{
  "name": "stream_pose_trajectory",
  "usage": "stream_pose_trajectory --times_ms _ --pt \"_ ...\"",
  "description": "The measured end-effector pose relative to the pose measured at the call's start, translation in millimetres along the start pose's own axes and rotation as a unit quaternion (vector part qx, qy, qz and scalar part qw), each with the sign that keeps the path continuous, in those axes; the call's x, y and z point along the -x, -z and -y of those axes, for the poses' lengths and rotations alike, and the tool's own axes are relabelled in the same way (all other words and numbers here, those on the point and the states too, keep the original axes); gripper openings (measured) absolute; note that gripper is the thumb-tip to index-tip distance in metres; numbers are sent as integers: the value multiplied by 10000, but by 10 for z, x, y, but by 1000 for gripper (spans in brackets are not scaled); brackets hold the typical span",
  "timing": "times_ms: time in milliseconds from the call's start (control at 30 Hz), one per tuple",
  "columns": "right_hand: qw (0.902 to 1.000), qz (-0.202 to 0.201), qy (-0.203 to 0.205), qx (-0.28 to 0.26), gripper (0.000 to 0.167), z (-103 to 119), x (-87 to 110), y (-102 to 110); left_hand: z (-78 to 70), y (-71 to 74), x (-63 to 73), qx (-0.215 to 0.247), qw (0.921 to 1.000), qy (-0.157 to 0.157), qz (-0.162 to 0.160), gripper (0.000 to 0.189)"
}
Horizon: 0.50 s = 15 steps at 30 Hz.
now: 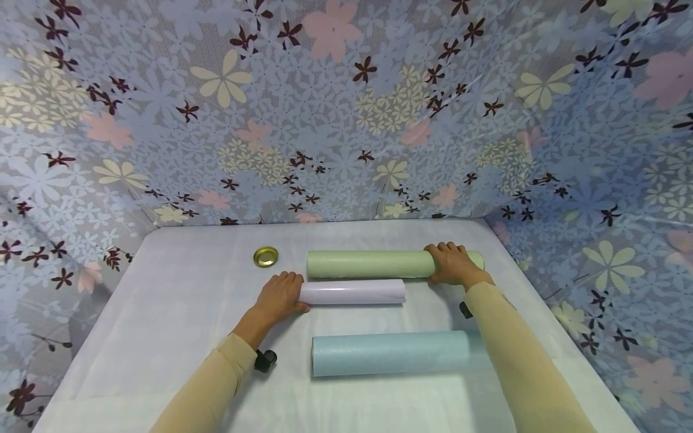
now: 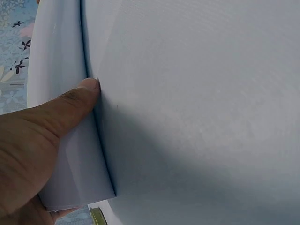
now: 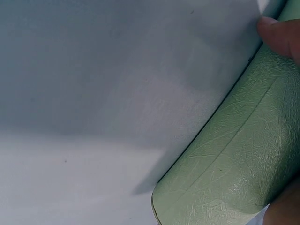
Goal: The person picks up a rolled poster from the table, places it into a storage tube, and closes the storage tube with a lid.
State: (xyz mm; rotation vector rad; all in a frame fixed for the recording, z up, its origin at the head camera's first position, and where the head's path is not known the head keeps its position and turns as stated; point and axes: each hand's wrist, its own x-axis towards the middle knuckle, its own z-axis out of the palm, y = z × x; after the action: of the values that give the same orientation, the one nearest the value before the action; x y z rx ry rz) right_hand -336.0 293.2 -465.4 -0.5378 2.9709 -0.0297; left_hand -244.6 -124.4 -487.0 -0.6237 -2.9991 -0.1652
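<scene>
The pale-green roll (image 1: 373,264) (finely creased) lies just beyond the shorter, glossy lavender roll (image 1: 352,292).

Screened-off nook, home or studio unclear: flowered sheeting (image 1: 325,138) rises behind far edge of white table (image 1: 178,300), also along left and right edges.

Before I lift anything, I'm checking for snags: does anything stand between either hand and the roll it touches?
Nothing visible does. The left hand grips the lilac roll directly at its left end; the right hand grips the green roll directly, near its right end.
</scene>
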Motion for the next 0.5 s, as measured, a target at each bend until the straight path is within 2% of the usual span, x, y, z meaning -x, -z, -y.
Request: stream_pose_trajectory --times_ms 300,500 --pt "10000 -33 45 -19 75 -9 25 -9 11 14 29 23 9999 -101 -4 59" --pt "10000 -63 24 -50 74 0 34 -25 -36 22 13 -54 9999 -158 -36 61"
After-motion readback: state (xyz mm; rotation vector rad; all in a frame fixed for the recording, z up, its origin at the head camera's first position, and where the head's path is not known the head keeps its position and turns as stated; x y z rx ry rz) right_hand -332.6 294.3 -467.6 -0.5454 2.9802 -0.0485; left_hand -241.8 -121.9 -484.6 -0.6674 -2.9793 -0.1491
